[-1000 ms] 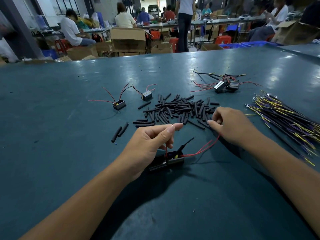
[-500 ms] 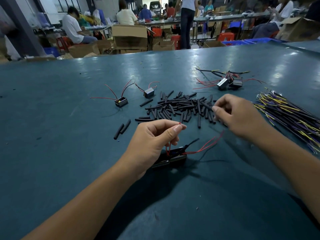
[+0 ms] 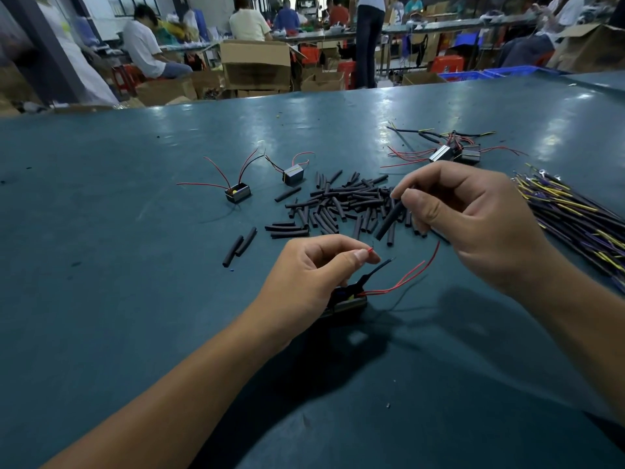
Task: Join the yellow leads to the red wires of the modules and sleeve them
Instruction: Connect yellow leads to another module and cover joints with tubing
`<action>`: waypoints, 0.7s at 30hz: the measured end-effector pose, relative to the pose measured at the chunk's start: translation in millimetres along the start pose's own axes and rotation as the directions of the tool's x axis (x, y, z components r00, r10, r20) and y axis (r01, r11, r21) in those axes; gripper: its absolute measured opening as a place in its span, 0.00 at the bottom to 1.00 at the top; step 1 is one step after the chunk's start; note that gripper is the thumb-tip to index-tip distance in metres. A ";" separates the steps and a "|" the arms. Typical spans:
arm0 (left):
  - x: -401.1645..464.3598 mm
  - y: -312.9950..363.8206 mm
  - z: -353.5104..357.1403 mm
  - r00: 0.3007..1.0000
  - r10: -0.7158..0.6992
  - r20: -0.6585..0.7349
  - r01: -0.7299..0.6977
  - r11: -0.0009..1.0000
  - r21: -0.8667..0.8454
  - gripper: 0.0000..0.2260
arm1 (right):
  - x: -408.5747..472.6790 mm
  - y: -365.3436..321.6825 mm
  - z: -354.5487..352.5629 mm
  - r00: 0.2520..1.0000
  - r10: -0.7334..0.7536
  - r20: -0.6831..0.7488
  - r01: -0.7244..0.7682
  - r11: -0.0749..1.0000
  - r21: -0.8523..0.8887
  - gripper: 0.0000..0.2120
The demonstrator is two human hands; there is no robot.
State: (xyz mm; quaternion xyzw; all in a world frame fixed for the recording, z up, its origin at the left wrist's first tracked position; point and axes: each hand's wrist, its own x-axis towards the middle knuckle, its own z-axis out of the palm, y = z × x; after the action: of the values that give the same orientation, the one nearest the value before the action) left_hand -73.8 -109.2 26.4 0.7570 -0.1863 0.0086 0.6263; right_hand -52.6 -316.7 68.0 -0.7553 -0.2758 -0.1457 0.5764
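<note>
Step in hand, as I read it: sleeving, pre-threading a tube onto a red wire before the joint.

Left hand [image 3: 311, 275] pinches the tip of a red wire [image 3: 371, 249] between thumb and forefinger, tip poking out toward 2 o'clock. That wire runs down to the module [image 3: 348, 299] sitting on the table [image 3: 118, 282] just under the hand, partly hidden by it. Two more red wires [image 3: 406, 282] loop off the module toward 3 o'clock, loose.

Right hand [image 3: 473, 218] pinches one black sleeve [image 3: 389, 220], fingers curled round its upper end, lower end aimed at 7 o'clock toward the wire tip. Near, not touching.

Sleeve pile [image 3: 338, 204] at 12 o'clock from the left hand. Yellow leads [image 3: 575, 214] bundled at 3 o'clock, none in hand. Two untouched modules at 10–11 o'clock [image 3: 237, 192] [image 3: 293, 174]; a cluster [image 3: 453, 154] at 1 o'clock, can't tell if finished.

Next move needs: line the sleeve bore up with the wire tip, keep the tip stiff and short past the pinch, slide on. Then fetch a yellow lead.
</note>
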 end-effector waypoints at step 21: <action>1.3 -2.7 0.8 1.000 0.010 0.020 -0.010 1.000 0.027 0.08 | -3.0 4.6 0.7 0.997 -0.047 0.057 0.058 0.979 -0.195 0.05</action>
State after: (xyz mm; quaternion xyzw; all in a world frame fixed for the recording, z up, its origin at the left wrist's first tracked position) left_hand -71.9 -109.9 24.0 0.7644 -0.1963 0.0066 0.6141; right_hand -52.4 -317.5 62.5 -0.8046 -0.2949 -0.1677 0.4874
